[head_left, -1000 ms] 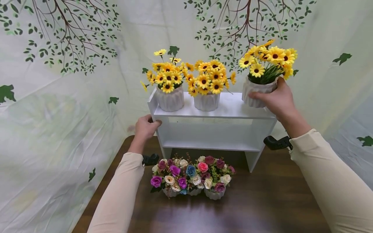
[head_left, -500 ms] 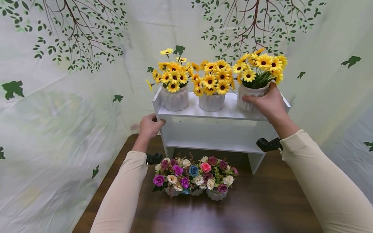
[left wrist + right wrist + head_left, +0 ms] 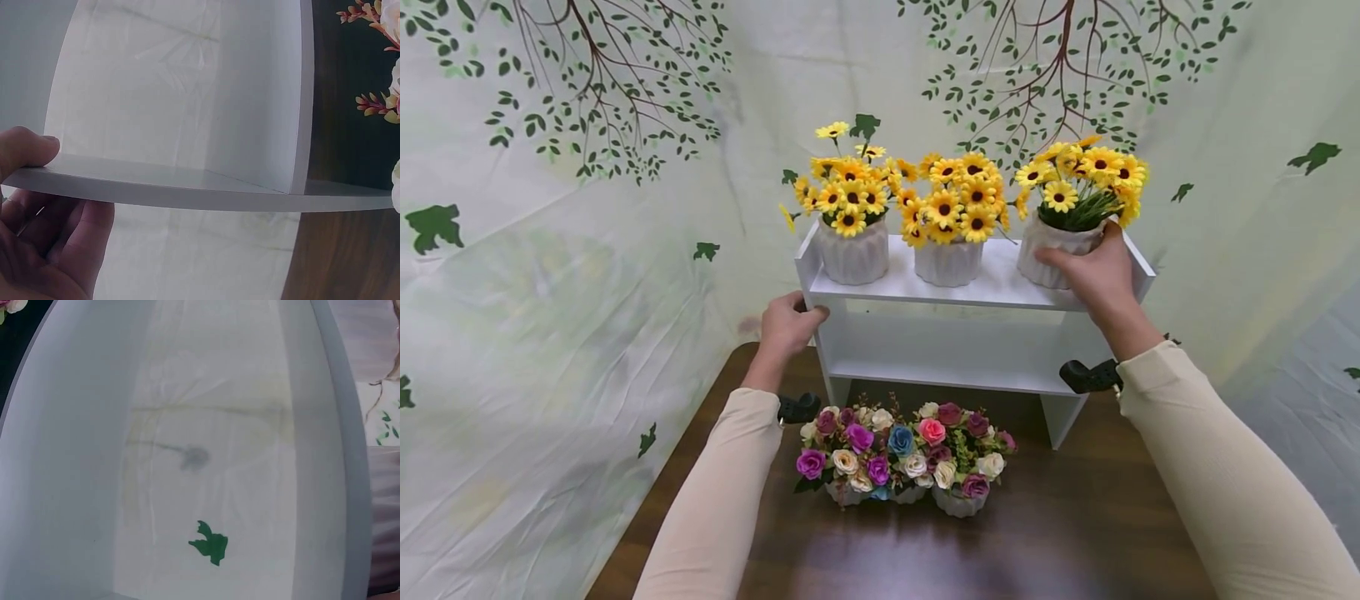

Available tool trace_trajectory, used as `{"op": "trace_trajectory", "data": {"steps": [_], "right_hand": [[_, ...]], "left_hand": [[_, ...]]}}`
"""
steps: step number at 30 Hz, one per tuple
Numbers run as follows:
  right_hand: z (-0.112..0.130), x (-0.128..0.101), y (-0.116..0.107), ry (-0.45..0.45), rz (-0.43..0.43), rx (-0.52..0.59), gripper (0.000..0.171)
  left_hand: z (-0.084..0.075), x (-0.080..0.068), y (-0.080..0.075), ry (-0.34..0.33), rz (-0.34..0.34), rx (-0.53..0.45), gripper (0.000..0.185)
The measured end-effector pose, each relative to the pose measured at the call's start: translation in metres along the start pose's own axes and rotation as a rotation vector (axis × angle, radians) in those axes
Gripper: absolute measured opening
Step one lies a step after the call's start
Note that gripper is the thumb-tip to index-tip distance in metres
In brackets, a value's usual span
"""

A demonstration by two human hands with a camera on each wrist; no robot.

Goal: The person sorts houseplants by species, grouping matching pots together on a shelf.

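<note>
White ribbed sunflower pot, upper right of frame on the shelf, gripped by the right hand; left hand grips the shelf's edge. Seat the pot flat, clear of the edge.

A pale fabric backdrop, creased and printed with brown branches and green leaves, hung behind and to both sides. It met in a soft fold near the back left corner of a dark wooden table. The cloth draped down past the table's left edge. Even, soft light fell over everything, without hard shadows.
</note>
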State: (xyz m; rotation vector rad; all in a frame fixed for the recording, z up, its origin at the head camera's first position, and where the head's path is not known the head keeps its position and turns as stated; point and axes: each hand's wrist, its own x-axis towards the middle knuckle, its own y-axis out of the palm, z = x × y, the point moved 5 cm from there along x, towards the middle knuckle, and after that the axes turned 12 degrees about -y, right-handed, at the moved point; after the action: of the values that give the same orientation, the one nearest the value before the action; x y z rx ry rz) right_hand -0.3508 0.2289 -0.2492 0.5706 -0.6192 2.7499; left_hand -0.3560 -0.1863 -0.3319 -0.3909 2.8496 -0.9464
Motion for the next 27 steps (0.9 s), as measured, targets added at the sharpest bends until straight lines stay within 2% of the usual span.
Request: {"op": "trace_trajectory", "data": {"steps": [7, 10, 12, 15, 18, 20, 22, 24, 27], "right_hand": [[-0.002, -0.006, 0.002, -0.004, 0.008, -0.074, 0.101], [0.000, -0.016, 0.003, -0.002, 0.020, -0.087, 0.102], [0.002, -0.028, 0.002, -0.043, -0.016, -0.088, 0.098], [0.005, -0.052, 0.001, -0.209, -0.154, -0.076, 0.084], [-0.001, -0.088, 0.005, -0.467, -0.284, -0.096, 0.065], [-0.014, -0.115, 0.014, -0.620, -0.292, -0.131, 0.056], [-0.034, -0.139, 0.024, -0.710, -0.243, -0.158, 0.052], [-0.057, -0.155, 0.032, -0.711, -0.201, -0.170, 0.044], [-0.094, -0.165, 0.037, -0.559, -0.140, -0.191, 0.030]], "left_hand": [[0.000, 0.000, 0.001, 0.000, 0.009, -0.028, 0.040], [0.001, 0.001, 0.002, 0.000, 0.014, -0.030, 0.040], [0.000, 0.002, 0.002, 0.001, 0.014, -0.025, 0.040], [0.000, 0.003, 0.002, 0.004, 0.008, -0.013, 0.040], [-0.002, 0.003, 0.002, 0.005, 0.007, -0.005, 0.039], [-0.002, 0.003, 0.002, 0.004, 0.008, -0.004, 0.039], [-0.003, 0.003, 0.001, 0.007, 0.006, 0.000, 0.039], [-0.002, 0.003, 0.001, 0.008, 0.007, 0.002, 0.039], [0.000, 0.003, 0.000, 0.009, 0.010, 0.000, 0.040]]}}
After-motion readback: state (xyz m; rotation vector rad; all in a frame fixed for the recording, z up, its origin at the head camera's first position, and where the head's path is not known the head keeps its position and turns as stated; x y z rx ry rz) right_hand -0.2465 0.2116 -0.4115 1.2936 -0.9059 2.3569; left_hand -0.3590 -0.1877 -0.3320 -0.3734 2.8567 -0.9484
